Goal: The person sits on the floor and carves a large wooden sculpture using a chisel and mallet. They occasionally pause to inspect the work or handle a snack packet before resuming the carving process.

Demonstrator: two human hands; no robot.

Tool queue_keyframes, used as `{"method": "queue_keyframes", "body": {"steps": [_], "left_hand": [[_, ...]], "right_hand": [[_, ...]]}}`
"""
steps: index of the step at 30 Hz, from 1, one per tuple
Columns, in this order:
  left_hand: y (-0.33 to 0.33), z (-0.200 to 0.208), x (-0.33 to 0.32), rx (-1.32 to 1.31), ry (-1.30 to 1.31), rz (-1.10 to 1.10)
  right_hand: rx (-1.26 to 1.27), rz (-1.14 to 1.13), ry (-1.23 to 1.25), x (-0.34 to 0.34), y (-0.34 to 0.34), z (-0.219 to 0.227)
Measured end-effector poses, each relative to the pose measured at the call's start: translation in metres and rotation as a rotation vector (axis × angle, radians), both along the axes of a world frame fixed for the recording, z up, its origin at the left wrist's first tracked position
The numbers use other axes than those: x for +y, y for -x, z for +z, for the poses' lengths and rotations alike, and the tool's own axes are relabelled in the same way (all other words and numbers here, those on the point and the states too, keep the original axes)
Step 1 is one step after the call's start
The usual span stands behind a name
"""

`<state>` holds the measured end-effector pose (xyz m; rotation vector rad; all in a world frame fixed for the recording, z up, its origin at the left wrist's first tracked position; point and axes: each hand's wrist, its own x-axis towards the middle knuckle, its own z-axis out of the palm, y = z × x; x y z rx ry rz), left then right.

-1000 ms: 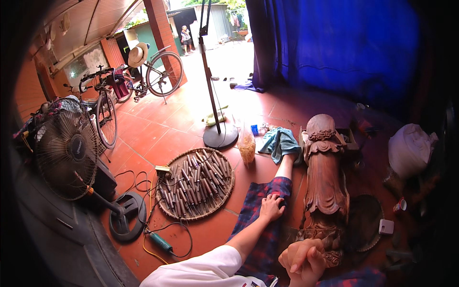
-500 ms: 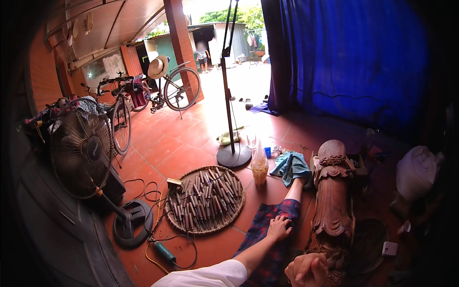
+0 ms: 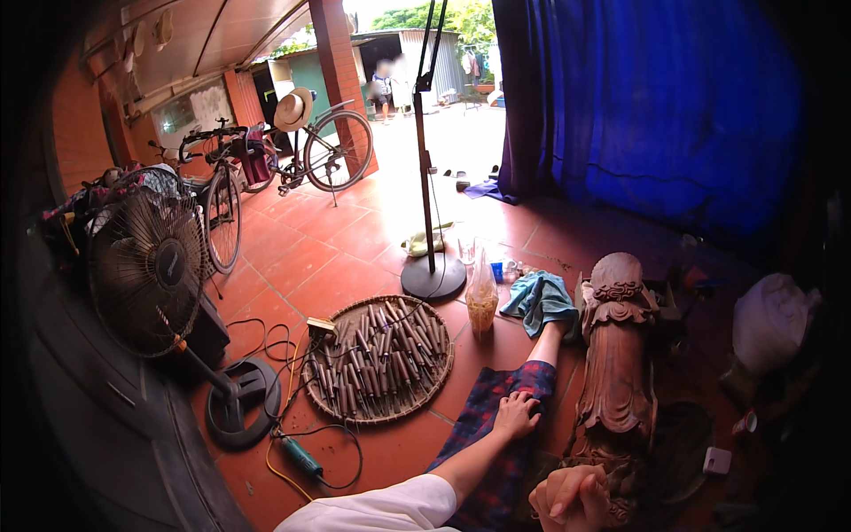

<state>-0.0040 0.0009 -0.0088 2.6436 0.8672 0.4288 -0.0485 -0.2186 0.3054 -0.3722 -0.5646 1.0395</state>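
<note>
My left hand (image 3: 517, 416) lies open on my outstretched leg in dark checked trousers (image 3: 479, 417), its fingers spread over the cloth. At the lower edge, my right hand (image 3: 570, 496) is held up with its fingers curled in, and no object shows in it. Just beyond and beside that hand lies a carved brown wooden piece (image 3: 618, 372) with a rounded top and scroll-like folds; its lower part is partly hidden behind the hand. A teal cloth (image 3: 539, 303) covers part of my foot, left of the carving's far end.
Many wooden-handled tools fill a round woven tray (image 3: 448, 377). Around it are a corded green power tool (image 3: 302, 457), a standing fan (image 3: 164, 266), a lamp base (image 3: 434, 282) and a clear plastic bag with brown contents (image 3: 481, 310). White bundle (image 3: 773, 319) at right; bicycles (image 3: 337, 151) behind.
The view has shifted slightly. Far off in the yard, a person has moved a little to the right. Both my hands keep their places and shapes.
</note>
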Motion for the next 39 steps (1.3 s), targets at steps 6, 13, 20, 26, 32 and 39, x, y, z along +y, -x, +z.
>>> {"method": "queue_keyframes", "body": {"steps": [6, 13, 20, 26, 32, 39], "left_hand": [[0.0, 0.0, 0.0, 0.027, 0.014, -0.002], [-0.008, -0.003, 0.015, -0.285, 0.19, 0.068], [-0.027, 0.069, 0.174, -0.552, -0.052, 0.458], [-0.042, 0.12, 0.26, -0.188, -0.013, 0.604], [-0.04, 0.087, 0.304, -0.154, 0.042, 0.513], [-0.019, 0.1, 0.269, -0.319, -0.094, 0.42]], "right_hand": [[0.015, -0.001, 0.003, 0.0, 0.0, -0.002], [0.103, -0.039, 0.042, 0.003, -0.001, -0.01], [0.096, -0.067, 0.004, 0.008, -0.013, -0.009], [0.179, -0.119, 0.096, 0.021, -0.024, -0.025], [0.095, -0.104, 0.116, 0.036, -0.039, -0.033], [0.079, -0.118, 0.183, 0.045, -0.045, -0.04]]}}
